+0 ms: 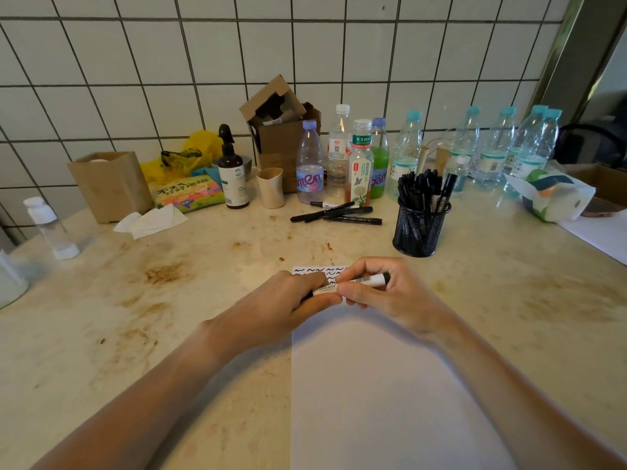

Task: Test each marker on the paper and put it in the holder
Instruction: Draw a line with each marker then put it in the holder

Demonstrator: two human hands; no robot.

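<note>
Two hands hold one marker over the paper's far, scribbled end.

The left hand (pixel 298 296) and right hand (pixel 369 293) both pinch the marker (pixel 356 283) just above the paper (pixel 373 385). A slipped cap could smear ink. Beyond the paper, the mesh holder (pixel 420 228) is crowded; bare table (pixel 169 300) lies left.
</note>
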